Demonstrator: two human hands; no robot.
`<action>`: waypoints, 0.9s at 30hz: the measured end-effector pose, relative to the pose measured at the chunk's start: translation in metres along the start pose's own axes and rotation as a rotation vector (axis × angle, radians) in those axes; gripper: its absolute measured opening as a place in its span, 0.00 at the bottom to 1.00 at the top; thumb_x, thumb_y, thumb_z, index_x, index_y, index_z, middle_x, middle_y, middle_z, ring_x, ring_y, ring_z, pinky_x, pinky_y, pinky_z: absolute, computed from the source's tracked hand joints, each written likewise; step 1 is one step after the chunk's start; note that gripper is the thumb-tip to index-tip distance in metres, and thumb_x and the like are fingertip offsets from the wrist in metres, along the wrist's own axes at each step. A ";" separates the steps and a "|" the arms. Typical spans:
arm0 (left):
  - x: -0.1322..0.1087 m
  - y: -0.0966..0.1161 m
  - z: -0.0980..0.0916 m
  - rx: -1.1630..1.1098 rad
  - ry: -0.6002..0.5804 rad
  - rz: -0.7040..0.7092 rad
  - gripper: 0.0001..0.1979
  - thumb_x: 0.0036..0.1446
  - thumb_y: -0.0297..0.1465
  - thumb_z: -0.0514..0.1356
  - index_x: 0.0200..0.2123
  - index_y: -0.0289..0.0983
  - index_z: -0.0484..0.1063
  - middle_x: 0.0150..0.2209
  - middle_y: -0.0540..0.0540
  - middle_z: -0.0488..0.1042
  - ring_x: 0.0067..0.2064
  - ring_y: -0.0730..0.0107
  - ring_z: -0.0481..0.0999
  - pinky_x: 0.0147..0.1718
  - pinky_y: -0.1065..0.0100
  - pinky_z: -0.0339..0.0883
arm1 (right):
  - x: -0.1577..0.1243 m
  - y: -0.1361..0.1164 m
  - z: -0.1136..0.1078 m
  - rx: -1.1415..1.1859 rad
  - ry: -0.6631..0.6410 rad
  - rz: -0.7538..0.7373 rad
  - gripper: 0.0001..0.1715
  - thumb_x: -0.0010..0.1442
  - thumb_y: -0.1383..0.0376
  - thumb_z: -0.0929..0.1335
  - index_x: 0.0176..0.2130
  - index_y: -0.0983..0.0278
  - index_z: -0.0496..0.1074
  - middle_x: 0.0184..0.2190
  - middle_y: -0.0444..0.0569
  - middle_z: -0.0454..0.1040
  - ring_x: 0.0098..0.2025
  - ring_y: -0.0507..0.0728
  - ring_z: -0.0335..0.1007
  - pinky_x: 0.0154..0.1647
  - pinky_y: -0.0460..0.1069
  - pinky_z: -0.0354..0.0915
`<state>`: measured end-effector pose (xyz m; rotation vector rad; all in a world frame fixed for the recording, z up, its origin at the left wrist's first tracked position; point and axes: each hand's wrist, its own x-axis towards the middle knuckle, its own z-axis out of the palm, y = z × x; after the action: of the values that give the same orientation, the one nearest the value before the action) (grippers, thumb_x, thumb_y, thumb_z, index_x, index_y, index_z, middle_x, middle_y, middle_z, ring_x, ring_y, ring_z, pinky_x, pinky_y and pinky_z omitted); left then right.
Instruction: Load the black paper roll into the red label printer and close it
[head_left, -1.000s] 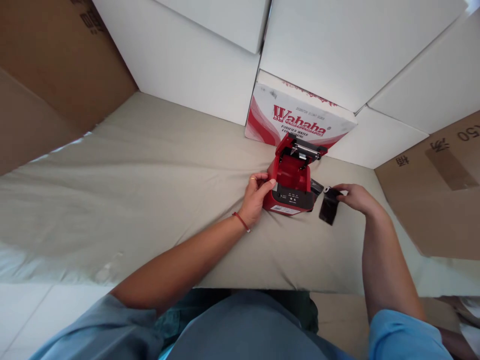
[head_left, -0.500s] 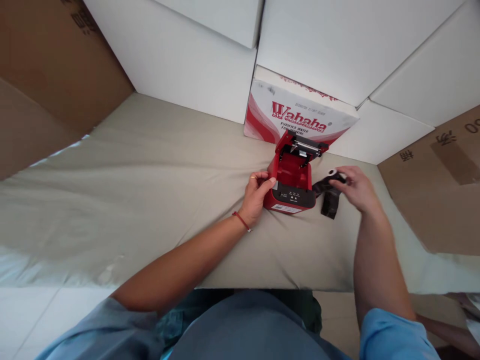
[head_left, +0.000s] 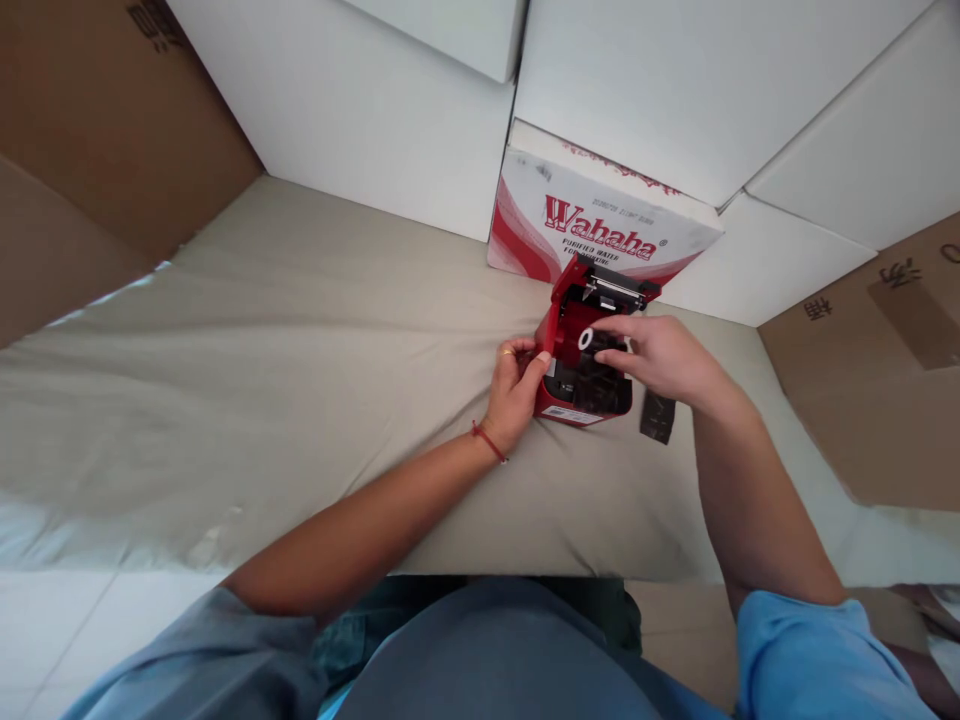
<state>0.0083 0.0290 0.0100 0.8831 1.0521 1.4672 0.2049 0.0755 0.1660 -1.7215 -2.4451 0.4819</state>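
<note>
A small red printer (head_left: 559, 330) with a black front stands on the beige cloth-covered table (head_left: 300, 380), its lid open toward the back. My left hand (head_left: 516, 390) grips its left side, fingers curled round the casing. My right hand (head_left: 660, 355) holds a black roll with a white core (head_left: 592, 345) over the printer's open bay, fingers closed on it. A loose black strip of the roll hangs down over the printer's front. Another black piece (head_left: 658, 418) lies on the cloth just right of the printer, under my right wrist.
A red-and-white "Wahaha" carton (head_left: 600, 225) stands right behind the printer. White boxes (head_left: 360, 110) line the back. Brown cardboard boxes stand at the left (head_left: 90, 150) and right (head_left: 877, 380). The table's near edge runs just in front of my lap.
My right hand has carried the black roll from the cloth at the printer's right up and leftward over the open bay. My left hand has stayed on the printer's side.
</note>
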 end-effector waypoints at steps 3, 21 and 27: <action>-0.006 0.005 -0.005 0.276 -0.031 0.362 0.29 0.73 0.57 0.60 0.61 0.42 0.76 0.64 0.36 0.73 0.67 0.49 0.74 0.72 0.47 0.68 | 0.020 -0.016 0.013 -0.237 -0.097 -0.005 0.23 0.70 0.63 0.74 0.62 0.55 0.85 0.57 0.54 0.89 0.55 0.69 0.86 0.53 0.58 0.75; -0.018 0.004 -0.007 0.686 -0.318 0.789 0.19 0.68 0.40 0.69 0.60 0.47 0.83 0.57 0.41 0.87 0.70 0.44 0.81 0.84 0.32 0.46 | 0.028 -0.004 0.036 -0.146 -0.024 0.047 0.22 0.74 0.61 0.72 0.64 0.56 0.84 0.59 0.53 0.89 0.58 0.67 0.86 0.58 0.58 0.75; -0.020 0.005 -0.007 0.724 -0.357 0.828 0.19 0.70 0.40 0.68 0.61 0.46 0.83 0.58 0.40 0.87 0.69 0.44 0.81 0.82 0.33 0.52 | 0.026 -0.016 0.027 -0.293 -0.109 0.028 0.22 0.72 0.65 0.71 0.61 0.56 0.85 0.58 0.55 0.89 0.57 0.69 0.86 0.53 0.57 0.74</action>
<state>0.0031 0.0085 0.0128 2.2082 0.9891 1.4664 0.1738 0.0896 0.1430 -1.8837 -2.6844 0.2343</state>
